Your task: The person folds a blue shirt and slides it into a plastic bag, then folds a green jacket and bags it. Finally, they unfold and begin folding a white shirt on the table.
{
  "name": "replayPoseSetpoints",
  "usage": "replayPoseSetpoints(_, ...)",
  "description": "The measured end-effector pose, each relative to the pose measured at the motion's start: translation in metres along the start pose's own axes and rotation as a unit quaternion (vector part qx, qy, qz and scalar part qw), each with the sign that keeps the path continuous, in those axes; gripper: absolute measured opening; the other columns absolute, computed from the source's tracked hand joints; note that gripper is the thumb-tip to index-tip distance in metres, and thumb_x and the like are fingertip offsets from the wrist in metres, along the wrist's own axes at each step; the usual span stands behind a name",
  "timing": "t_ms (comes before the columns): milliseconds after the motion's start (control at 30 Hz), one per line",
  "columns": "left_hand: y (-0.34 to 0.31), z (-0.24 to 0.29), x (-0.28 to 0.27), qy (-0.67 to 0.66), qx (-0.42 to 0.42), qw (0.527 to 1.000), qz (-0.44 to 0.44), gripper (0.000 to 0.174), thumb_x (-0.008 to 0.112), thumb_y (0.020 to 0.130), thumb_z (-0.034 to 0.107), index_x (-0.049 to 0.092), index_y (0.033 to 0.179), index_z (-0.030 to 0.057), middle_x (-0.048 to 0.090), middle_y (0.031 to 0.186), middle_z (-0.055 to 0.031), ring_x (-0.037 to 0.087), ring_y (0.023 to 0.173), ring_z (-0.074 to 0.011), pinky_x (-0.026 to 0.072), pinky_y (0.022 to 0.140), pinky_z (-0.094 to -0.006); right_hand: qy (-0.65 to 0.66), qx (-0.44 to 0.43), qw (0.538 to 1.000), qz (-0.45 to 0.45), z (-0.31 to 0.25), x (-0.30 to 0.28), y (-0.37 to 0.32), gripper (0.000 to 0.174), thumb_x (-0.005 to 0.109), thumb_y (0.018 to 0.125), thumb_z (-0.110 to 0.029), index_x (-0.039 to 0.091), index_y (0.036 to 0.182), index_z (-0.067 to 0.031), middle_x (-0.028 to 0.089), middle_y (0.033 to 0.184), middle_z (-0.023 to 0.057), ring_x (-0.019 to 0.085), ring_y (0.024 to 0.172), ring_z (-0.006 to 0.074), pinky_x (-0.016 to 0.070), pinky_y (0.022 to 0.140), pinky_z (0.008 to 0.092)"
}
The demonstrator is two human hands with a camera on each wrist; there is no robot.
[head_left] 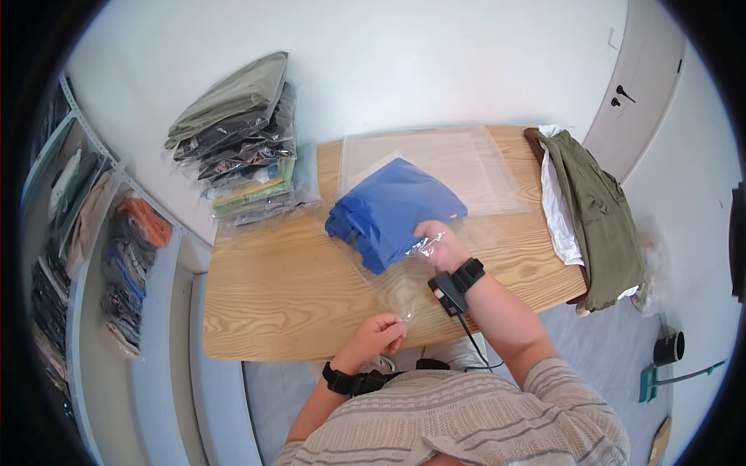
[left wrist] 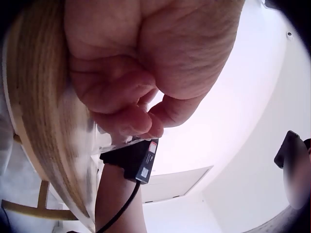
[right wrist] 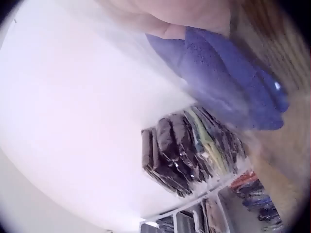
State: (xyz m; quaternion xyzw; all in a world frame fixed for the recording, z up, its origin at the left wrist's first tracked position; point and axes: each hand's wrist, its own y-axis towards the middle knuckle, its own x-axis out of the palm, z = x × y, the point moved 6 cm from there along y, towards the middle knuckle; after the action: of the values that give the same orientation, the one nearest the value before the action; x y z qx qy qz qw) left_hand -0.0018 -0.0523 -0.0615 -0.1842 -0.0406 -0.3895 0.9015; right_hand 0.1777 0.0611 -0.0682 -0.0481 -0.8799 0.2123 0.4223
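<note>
A folded blue garment (head_left: 396, 206) lies in a clear plastic bag (head_left: 404, 291) on the wooden table. My right hand (head_left: 441, 247) reaches in through the bag's near end, with shiny film over it, and grips the garment's near right edge; some of its fingers are hidden. In the right wrist view the blue cloth (right wrist: 218, 77) extends out from beneath that hand (right wrist: 184, 12). Close to the table's front edge, my left hand (head_left: 377, 340) pinches the bag's open edge. The left wrist view shows this hand's fingertips (left wrist: 138, 121) pressed together on thin film.
Bagged clothes (head_left: 241, 132) are stacked at the table's back left. Flat clear bags (head_left: 435, 167) lie behind the blue garment. Olive and white clothes (head_left: 587, 210) hang over the right edge. Shelves (head_left: 116, 163) with more bagged clothes stand on the left.
</note>
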Motion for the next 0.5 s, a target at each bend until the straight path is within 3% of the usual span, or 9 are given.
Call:
replayPoseSetpoints(33, 0.001, -0.001, 0.000, -0.003, 0.000, 1.000, 0.001, 0.020, 0.053, 0.092, 0.020, 0.056, 0.077, 0.0069, 0.053, 0.061, 0.0020, 0.047, 0.053, -0.0049, 0.0342, 0.048, -0.0189, -0.178, -0.090, 0.980, 0.001, -0.011, -0.004, 0.002, 0.019, 0.044, 0.072, 0.007, 0.053, 0.089, 0.0057, 0.059, 0.088, 0.0156, 0.061, 0.077, 0.0302, 0.0536, 0.067, 0.0388)
replayPoseSetpoints(67, 0.001, -0.002, -0.001, 0.001, -0.003, 1.000, 0.003, 0.020, 0.053, 0.092, 0.020, 0.056, 0.077, 0.0072, 0.053, 0.061, 0.0021, 0.047, 0.053, -0.0049, 0.0341, 0.048, -0.0190, -0.350, -0.175, 0.920, 0.001, -0.019, -0.004, 0.003, 0.019, 0.045, 0.072, 0.006, 0.053, 0.089, 0.0057, 0.059, 0.089, 0.0157, 0.061, 0.078, 0.0311, 0.0538, 0.067, 0.0395)
replayPoseSetpoints(100, 0.001, -0.002, -0.002, 0.005, -0.005, 1.000, 0.006, 0.019, 0.053, 0.092, 0.019, 0.056, 0.077, 0.0075, 0.053, 0.062, 0.0022, 0.047, 0.053, -0.0049, 0.0339, 0.048, -0.0190, -0.351, -0.173, 0.920, 0.000, -0.018, -0.001, 0.008, 0.019, 0.045, 0.072, 0.006, 0.053, 0.089, 0.0057, 0.059, 0.089, 0.0157, 0.061, 0.078, 0.0311, 0.0538, 0.067, 0.0395)
replayPoseSetpoints(133, 0.001, -0.002, -0.002, 0.003, -0.005, 1.000, 0.008, 0.019, 0.053, 0.092, 0.019, 0.056, 0.077, 0.0075, 0.053, 0.062, 0.0022, 0.047, 0.053, -0.0049, 0.0339, 0.048, -0.0190, -0.206, -0.043, 0.977, -0.018, -0.005, -0.001, 0.018, 0.018, 0.046, 0.073, 0.005, 0.053, 0.089, 0.0059, 0.059, 0.090, 0.0160, 0.060, 0.079, 0.0320, 0.0536, 0.069, 0.0399)
replayPoseSetpoints(167, 0.000, 0.000, -0.001, 0.007, 0.007, 1.000, -0.001, 0.019, 0.051, 0.093, 0.019, 0.055, 0.077, 0.0078, 0.052, 0.061, 0.0023, 0.047, 0.053, -0.0048, 0.0333, 0.048, -0.0186, -0.052, 0.088, 0.994, -0.033, 0.010, 0.003, 0.023, 0.018, 0.047, 0.074, 0.003, 0.053, 0.090, 0.0061, 0.059, 0.092, 0.0164, 0.060, 0.080, 0.0328, 0.0535, 0.072, 0.0403)
replayPoseSetpoints(300, -0.001, 0.002, 0.000, 0.042, 0.019, 0.999, -0.009, 0.018, 0.051, 0.093, 0.018, 0.055, 0.078, 0.0074, 0.051, 0.060, 0.0022, 0.046, 0.053, -0.0048, 0.0333, 0.047, -0.0183, -0.055, 0.058, 0.997, 0.021, 0.004, -0.005, 0.033, 0.019, 0.045, 0.075, 0.005, 0.053, 0.092, 0.0071, 0.059, 0.095, 0.0175, 0.060, 0.086, 0.0335, 0.0524, 0.080, 0.0424)
replayPoseSetpoints(367, 0.000, 0.001, 0.001, 0.030, 0.018, 0.999, -0.007, 0.018, 0.051, 0.093, 0.017, 0.056, 0.079, 0.0069, 0.051, 0.060, 0.0021, 0.046, 0.053, -0.0050, 0.0338, 0.047, -0.0187, 0.054, 0.001, 0.999, -0.004, 0.010, -0.017, 0.061, 0.022, 0.043, 0.076, 0.008, 0.053, 0.096, 0.0088, 0.058, 0.099, 0.0178, 0.059, 0.093, 0.0326, 0.0502, 0.086, 0.0434)
replayPoseSetpoints(500, -0.001, -0.002, -0.002, 0.008, 0.012, 1.000, -0.011, 0.017, 0.052, 0.091, 0.016, 0.056, 0.080, 0.0052, 0.051, 0.061, 0.0018, 0.047, 0.053, -0.0055, 0.0351, 0.047, -0.0197, 0.014, 0.071, 0.996, -0.053, 0.016, 0.013, 0.024, 0.035, 0.044, 0.074, 0.011, 0.052, 0.107, 0.0069, 0.062, 0.101, 0.0165, 0.063, 0.088, 0.0318, 0.0546, 0.080, 0.0440)
